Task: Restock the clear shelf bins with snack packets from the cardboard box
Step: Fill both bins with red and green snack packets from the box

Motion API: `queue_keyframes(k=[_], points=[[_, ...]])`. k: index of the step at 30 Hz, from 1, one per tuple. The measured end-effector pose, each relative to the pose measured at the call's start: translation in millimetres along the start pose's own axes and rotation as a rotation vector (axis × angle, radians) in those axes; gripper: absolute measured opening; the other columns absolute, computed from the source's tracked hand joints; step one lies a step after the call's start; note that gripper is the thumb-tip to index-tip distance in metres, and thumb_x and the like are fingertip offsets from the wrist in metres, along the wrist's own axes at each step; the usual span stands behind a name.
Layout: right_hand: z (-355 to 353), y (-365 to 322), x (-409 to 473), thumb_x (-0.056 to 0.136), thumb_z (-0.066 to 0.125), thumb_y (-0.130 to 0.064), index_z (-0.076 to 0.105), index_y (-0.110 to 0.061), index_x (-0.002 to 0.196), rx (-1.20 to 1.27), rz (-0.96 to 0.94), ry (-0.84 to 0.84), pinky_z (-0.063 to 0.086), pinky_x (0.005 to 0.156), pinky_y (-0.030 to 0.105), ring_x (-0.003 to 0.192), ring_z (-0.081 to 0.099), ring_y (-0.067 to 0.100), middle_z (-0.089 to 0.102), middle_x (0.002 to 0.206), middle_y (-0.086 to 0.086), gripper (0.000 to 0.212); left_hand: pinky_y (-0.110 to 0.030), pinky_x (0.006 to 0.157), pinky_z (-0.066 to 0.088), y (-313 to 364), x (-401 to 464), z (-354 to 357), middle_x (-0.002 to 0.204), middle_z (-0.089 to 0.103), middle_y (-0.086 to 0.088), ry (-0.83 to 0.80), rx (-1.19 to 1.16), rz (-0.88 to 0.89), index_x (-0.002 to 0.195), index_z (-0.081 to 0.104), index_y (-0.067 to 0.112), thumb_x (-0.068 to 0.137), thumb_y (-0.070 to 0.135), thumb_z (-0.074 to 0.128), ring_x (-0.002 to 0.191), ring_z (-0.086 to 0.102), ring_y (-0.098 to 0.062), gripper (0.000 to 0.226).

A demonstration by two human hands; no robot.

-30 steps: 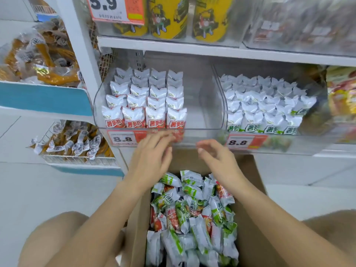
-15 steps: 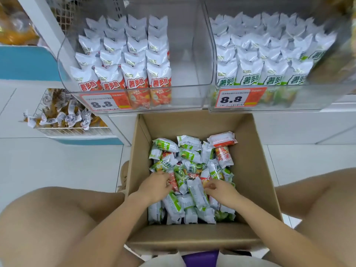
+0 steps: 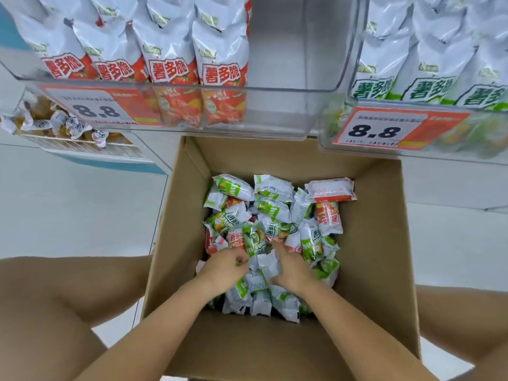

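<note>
A: Two hands sitting down in the cardboard box [image 3: 384,243], both on the heap of snack packets [image 3: 272,215]. Left hand [image 3: 224,268] is curling its fingers into the pile at a green packet's edge. Can't tell whether it's actually pinching anything.

B: Right one?

A: Right hand [image 3: 291,268] is lying on the packets just beside the left, fingers bent down among them. A white-backed packet [image 3: 265,266] is standing up between the two hands, touching both. Whether the right is gripping it, can't tell, the fingertips are hidden.

B: Box contents?

A: Mixed loose pile, green and red packets lying at all angles, covering the box floor only partly. One red packet [image 3: 331,189] is lying flat at the far right of the heap. Bare knees are showing either side of the box.

B: Bins?

A: Above and beyond the box. Left clear bin [image 3: 275,89] is holding red packets [image 3: 220,72] standing upright in rows on its left side, right part of that bin is showing bare floor. Right clear bin [image 3: 357,50] is holding green packets [image 3: 428,89], upright too. Each bin front is carrying an 8.8 price tag [image 3: 384,130]. Far left, a wire rack [image 3: 82,147] is holding other wrapped snacks.
</note>
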State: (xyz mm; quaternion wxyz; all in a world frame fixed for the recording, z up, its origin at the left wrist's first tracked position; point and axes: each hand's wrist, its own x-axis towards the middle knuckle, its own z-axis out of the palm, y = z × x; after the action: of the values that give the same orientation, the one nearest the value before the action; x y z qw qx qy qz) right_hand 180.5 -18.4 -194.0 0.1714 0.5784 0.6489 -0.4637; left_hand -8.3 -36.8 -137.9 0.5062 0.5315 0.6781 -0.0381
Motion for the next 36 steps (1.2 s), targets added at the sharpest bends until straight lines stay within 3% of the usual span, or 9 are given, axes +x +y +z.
queue_keyframes(k=[7,11,15,21,25,29,32,34,36], points=[[15.1,18.5,-18.9,0.086,0.065,-0.034,0.051,-0.022,0.103,-0.105,-0.065,-0.001,0.04,0.068,0.027,0.098,0.061,0.022,0.062,0.107,0.002,0.025,-0.028,0.092,0.044,1.4,3.8,18.0,0.13,0.054,-0.003,-0.072,-0.094,-0.118,0.132,0.051,0.018,0.097,0.029,0.049,0.113,0.054,-0.019,0.037],[15.6,22.8,-28.6,0.086,0.066,-0.034,0.047,-0.02,0.128,0.0,-0.051,-0.125,0.044,0.082,0.026,0.103,0.056,0.016,0.06,0.121,-0.002,0.047,-0.033,0.09,0.046,1.7,-2.4,30.6,0.12,0.053,-0.006,-0.077,-0.128,-0.186,0.139,0.04,0.019,0.095,0.027,0.052,0.103,0.056,-0.021,0.047],[14.4,16.2,-33.3,0.084,0.068,-0.031,0.052,-0.026,0.129,0.149,-0.068,-0.176,0.046,0.096,0.029,0.115,0.055,0.015,0.059,0.126,-0.004,0.048,-0.031,0.086,0.048,2.3,1.1,33.4,0.135,0.051,-0.008,-0.029,-0.091,-0.189,0.141,0.041,0.02,0.093,0.025,0.051,0.11,0.057,-0.025,0.049],[25.4,5.8,-39.0,0.085,0.065,-0.028,0.061,-0.026,0.122,0.18,-0.098,-0.284,0.048,0.095,0.031,0.109,0.059,0.016,0.063,0.121,-0.002,0.037,-0.033,0.088,0.046,13.1,10.5,53.6,0.117,0.06,-0.01,-0.09,0.052,-0.19,0.108,0.057,0.013,0.094,0.031,0.053,0.1,0.056,-0.022,0.023],[24.5,6.8,-37.5,0.089,0.06,-0.029,0.069,-0.021,0.105,0.202,-0.023,-0.161,0.049,0.086,0.031,0.1,0.061,0.02,0.067,0.109,0.002,0.02,-0.033,0.083,0.046,16.0,11.0,61.9,0.11,0.061,-0.01,-0.005,0.143,-0.227,0.108,0.055,0.009,0.091,0.026,0.063,0.105,0.058,-0.027,0.026],[15.9,26.5,-34.6,0.085,0.07,-0.029,0.066,-0.018,0.103,0.446,0.082,-0.026,0.047,0.088,0.03,0.1,0.06,0.017,0.064,0.102,-0.001,0.021,-0.026,0.071,0.043,7.4,9.3,55.9,0.099,0.06,-0.007,0.123,-0.033,-0.252,0.088,0.051,0.015,0.083,0.016,0.072,0.099,0.059,-0.025,0.021],[3.6,29.8,-38.8,0.076,0.08,-0.028,0.054,-0.02,0.126,0.708,0.076,-0.103,0.044,0.096,0.027,0.113,0.055,0.017,0.057,0.123,0.001,0.057,-0.023,0.062,0.038,5.3,10.8,44.0,0.09,0.057,-0.002,0.187,-0.184,-0.18,0.075,0.05,0.018,0.078,0.008,0.076,0.086,0.056,-0.019,0.028],[-3.1,22.8,-42.1,0.075,0.081,-0.031,0.043,-0.022,0.14,0.75,0.029,-0.156,0.038,0.099,0.022,0.127,0.046,0.015,0.047,0.139,-0.003,0.076,-0.019,0.059,0.04,9.3,11.2,33.6,0.081,0.055,-0.002,0.133,-0.37,-0.099,0.07,0.05,0.018,0.075,0.004,0.079,0.079,0.052,-0.016,0.032],[-9.4,13.4,-46.4,0.079,0.077,-0.032,0.045,-0.026,0.134,0.773,0.011,-0.176,0.038,0.09,0.01,0.122,0.045,0.007,0.047,0.134,-0.015,0.064,-0.018,0.062,0.043,14.8,10.3,25.1,0.077,0.058,-0.004,0.039,-0.535,-0.026,0.071,0.053,0.016,0.074,0.001,0.079,0.075,0.054,-0.016,0.03]])
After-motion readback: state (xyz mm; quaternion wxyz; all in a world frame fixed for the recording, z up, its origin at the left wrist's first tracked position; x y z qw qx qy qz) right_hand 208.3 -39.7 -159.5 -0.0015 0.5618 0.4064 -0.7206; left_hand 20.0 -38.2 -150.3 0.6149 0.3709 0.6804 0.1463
